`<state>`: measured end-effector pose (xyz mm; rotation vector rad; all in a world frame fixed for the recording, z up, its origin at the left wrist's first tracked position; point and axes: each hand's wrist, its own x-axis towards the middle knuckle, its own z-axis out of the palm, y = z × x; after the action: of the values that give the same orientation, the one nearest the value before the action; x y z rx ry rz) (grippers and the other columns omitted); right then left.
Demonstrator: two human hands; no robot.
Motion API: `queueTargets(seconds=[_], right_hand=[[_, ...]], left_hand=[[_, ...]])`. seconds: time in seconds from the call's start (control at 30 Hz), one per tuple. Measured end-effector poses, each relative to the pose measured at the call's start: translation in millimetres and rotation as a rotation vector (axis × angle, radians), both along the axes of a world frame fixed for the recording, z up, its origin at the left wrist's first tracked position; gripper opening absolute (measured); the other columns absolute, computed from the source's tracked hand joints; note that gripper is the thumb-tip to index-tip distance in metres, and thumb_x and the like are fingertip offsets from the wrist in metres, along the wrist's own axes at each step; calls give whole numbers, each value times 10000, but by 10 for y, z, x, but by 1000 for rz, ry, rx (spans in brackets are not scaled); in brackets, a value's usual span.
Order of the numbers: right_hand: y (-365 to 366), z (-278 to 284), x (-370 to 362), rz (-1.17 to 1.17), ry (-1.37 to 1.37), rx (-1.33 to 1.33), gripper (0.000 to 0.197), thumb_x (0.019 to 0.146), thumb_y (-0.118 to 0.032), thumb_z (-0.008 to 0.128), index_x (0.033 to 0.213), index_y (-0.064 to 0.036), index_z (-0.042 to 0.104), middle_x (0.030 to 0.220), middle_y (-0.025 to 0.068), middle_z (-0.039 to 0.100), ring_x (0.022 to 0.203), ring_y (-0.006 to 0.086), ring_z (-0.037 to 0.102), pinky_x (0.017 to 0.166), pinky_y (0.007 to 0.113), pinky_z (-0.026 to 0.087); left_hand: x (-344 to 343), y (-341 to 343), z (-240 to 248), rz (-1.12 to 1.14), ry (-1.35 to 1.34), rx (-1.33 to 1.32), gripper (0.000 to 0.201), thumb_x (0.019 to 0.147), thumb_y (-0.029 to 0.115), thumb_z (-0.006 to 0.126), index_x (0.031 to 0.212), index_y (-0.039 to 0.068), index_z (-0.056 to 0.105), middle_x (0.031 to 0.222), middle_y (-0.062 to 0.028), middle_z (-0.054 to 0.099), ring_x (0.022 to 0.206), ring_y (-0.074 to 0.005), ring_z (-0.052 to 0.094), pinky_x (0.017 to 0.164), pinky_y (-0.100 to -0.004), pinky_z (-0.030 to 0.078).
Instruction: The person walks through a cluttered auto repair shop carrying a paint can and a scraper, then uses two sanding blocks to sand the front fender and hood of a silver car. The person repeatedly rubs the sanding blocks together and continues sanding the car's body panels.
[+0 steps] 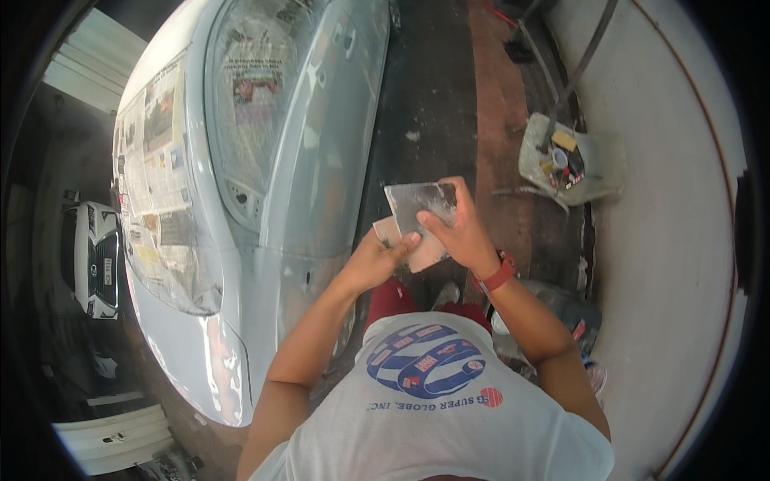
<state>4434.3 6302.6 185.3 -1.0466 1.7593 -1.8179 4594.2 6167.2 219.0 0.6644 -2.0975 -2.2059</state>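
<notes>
In front of my waist, both hands are closed on thin flat pieces. My right hand [467, 236], with a red band on its wrist, grips a grey squarish plate [407, 202], thumb on its face and fingers behind its far edge. The plate has pale smears, and a pinkish-tan area [427, 253] shows at its lower end. My left hand [370, 263] pinches a smaller tan flat piece [387, 232] with a dark patch, its thumb against the plate's lower left. Whether the tan areas belong to one piece is hidden by the fingers.
At left stands a car [321, 176] in grey-white, its glass covered with newspaper [156, 152] and plastic. A plastic chair [529, 156] holding a cup and small items is by the right wall [658, 240]. A dark container [573, 313] sits beside my right arm. Another white car [98, 260] is far left.
</notes>
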Motion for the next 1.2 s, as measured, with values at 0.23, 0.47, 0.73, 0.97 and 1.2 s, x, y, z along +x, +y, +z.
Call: queueTargets(seconds=[0.23, 0.47, 0.73, 0.97, 1.2], right_hand=[[-900, -42, -1319, -167, -313, -137, 437, 991, -203, 791, 1311, -6, 567, 1113, 118, 753, 1032, 240, 748, 916, 427, 582], [-2045, -399, -2340, -246, -447, -11, 382, 1022, -146, 767, 1337, -32, 583, 1247, 99, 702, 1125, 125, 676, 957, 323, 582], [-3097, 12, -3166, 238, -439, 89, 446, 1096, -218, 687, 1464, -23, 529, 1323, 47, 643, 1269, 112, 559, 1076, 302, 479], [-3821, -692, -4039, -165, -1294, -239, 390, 1144, -486, 546, 1255, -124, 640, 1026, 101, 735, 832, 233, 713, 654, 368, 549], [-4425, -853, -6042, -383, -1100, -388, 295, 1103, -409, 647, 1103, -115, 617, 854, 86, 657, 707, 214, 635, 635, 334, 519]], left_hand=[[-1096, -1029, -310, 29, 100, 136, 406, 1117, 278, 669, 1408, -4, 638, 1322, -70, 711, 1216, -157, 655, 1045, -352, 527], [-2483, -2356, -569, -187, 201, 97, 686, 1173, 553, 421, 1560, -5, 518, 1427, -88, 649, 1327, -185, 583, 1144, -367, 449], [-3806, -3795, -573, -92, 141, 242, 727, 1032, 300, 788, 1627, 73, 439, 1580, -109, 537, 1413, -204, 540, 1169, -423, 476], [-4872, -4488, -466, -130, 216, -50, 395, 1075, 187, 695, 1436, 28, 679, 1342, -95, 687, 1244, -157, 634, 1063, -343, 518], [-6518, -4900, -574, -140, 253, -367, 436, 1121, 242, 631, 1500, 25, 635, 1338, -121, 729, 1229, -210, 656, 1084, -354, 496]])
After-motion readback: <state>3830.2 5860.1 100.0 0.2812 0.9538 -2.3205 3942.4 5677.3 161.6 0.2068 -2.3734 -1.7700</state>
